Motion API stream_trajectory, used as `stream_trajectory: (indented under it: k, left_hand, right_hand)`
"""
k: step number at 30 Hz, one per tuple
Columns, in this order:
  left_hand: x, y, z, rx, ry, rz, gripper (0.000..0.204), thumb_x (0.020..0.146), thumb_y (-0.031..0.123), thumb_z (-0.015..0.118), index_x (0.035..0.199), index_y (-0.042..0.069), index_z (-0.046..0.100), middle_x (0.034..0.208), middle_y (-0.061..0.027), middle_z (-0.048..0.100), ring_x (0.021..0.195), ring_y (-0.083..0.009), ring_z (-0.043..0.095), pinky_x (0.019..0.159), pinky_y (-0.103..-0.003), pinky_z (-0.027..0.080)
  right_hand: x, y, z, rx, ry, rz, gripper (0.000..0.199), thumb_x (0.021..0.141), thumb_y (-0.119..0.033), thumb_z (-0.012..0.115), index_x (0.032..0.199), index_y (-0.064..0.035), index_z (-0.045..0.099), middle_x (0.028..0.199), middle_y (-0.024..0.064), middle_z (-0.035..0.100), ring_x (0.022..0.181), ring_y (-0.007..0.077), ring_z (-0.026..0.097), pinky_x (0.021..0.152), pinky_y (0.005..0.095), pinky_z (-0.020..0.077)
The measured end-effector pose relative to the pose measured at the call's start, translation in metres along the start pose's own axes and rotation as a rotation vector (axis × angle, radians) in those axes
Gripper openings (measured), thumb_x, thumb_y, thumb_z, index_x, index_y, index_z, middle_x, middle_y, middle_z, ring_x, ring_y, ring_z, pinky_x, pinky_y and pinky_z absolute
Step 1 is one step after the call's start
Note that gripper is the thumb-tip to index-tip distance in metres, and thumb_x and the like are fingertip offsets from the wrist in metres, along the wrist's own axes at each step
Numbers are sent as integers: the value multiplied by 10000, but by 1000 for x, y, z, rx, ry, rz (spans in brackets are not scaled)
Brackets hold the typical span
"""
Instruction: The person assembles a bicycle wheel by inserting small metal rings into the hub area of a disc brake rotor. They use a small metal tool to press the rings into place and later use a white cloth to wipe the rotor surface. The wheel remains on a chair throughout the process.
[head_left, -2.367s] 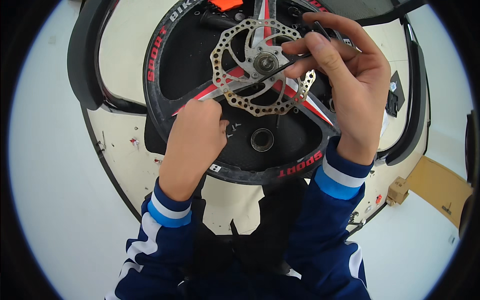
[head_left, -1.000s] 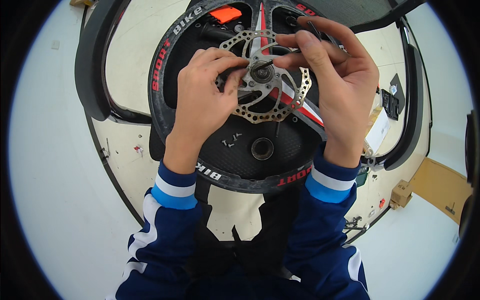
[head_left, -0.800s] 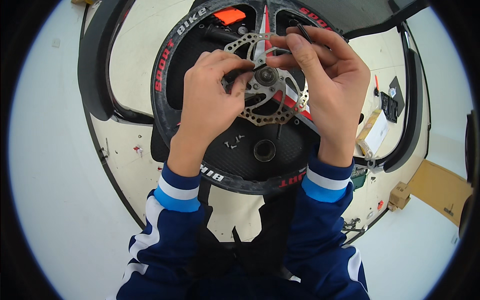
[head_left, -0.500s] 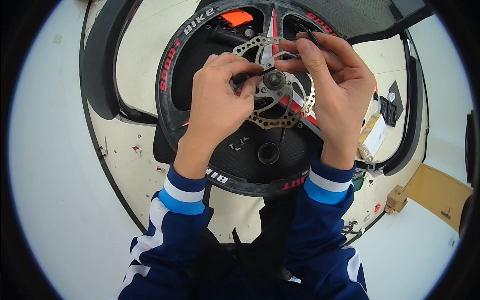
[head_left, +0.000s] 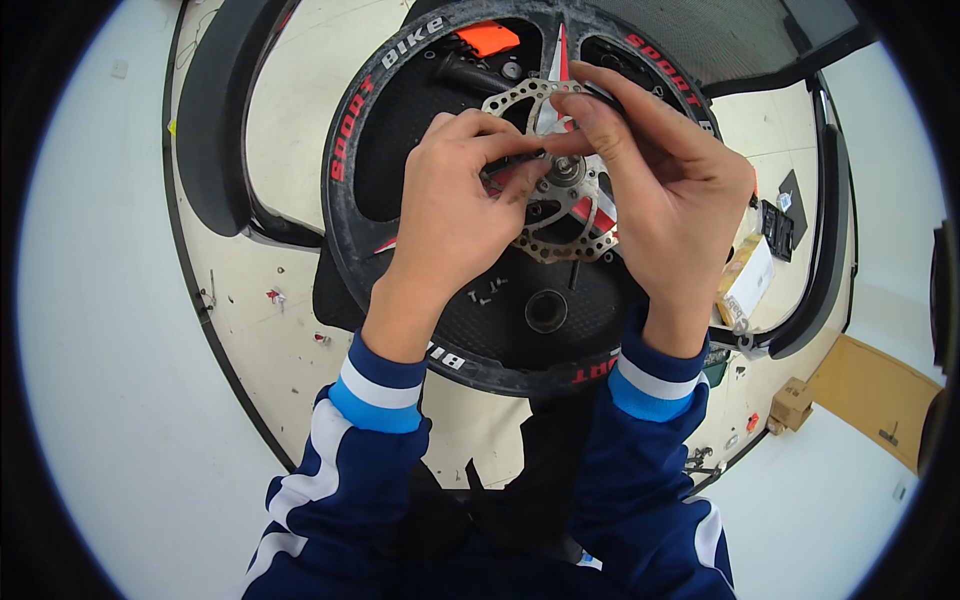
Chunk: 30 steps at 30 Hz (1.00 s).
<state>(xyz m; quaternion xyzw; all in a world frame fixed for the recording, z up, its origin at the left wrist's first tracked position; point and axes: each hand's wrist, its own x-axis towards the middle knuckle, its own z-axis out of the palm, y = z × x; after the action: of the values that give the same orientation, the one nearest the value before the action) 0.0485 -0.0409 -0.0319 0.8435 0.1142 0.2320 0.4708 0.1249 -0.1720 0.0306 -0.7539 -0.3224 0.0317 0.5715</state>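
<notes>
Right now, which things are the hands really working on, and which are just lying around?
In use: left hand, right hand, small black tool, silver brake disc, black bike wheel.

Lying about: loose small screws, orange thing, yellow-and-white packet, cardboard box.

A small cardboard box [head_left: 792, 402] sits on the floor beside the round cream desk [head_left: 290, 120]. A flat yellow packet [head_left: 745, 275] lies on the desk near a little black part [head_left: 776, 222].

We see a yellow-and-white rectangular package [head_left: 745, 280] on the tabletop [head_left: 290, 120], just right of our right hand [head_left: 670, 200], and a small brown cardboard box [head_left: 793, 402] on the floor further right.
</notes>
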Motion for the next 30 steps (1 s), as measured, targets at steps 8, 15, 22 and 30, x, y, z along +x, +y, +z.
stream_trajectory:
  k: [8, 15, 22, 30]
  left_hand:
    - [1, -3, 1, 49, -9, 48, 196, 770, 5, 771, 966, 20, 775, 953, -88, 715, 904, -253, 649, 801, -340, 519]
    - [1, 1, -1, 30, 18, 59, 196, 752, 2, 778, 948, 10, 767, 922, -89, 722, 866, -257, 651, 760, -335, 519]
    - [3, 0, 2, -53, 40, 61, 201, 761, -10, 730, 954, 28, 773, 896, -88, 726, 827, -278, 620, 747, -365, 510]
    - [5, -2, -2, 4, -21, 111, 227, 790, -33, 695, 1003, 5, 765, 948, -70, 727, 872, -255, 614, 776, -333, 507]
  right_hand:
    - [-1, 11, 9, 120, 67, -12, 166, 882, 21, 705, 1039, 41, 757, 885, 124, 776, 798, 164, 759, 732, 256, 583]
    - [-1, 12, 10, 36, 122, -5, 105, 845, 14, 748, 944, 45, 765, 834, 105, 773, 744, 154, 751, 690, 232, 567]
    - [-3, 14, 6, 59, 82, 56, 166, 855, -3, 749, 1017, 22, 770, 856, 74, 765, 700, 107, 712, 633, 220, 540]
    - [-3, 0, -4, 161, -104, 279, 200, 920, 5, 699, 1111, 55, 733, 1029, 118, 768, 612, 92, 665, 510, 188, 485]
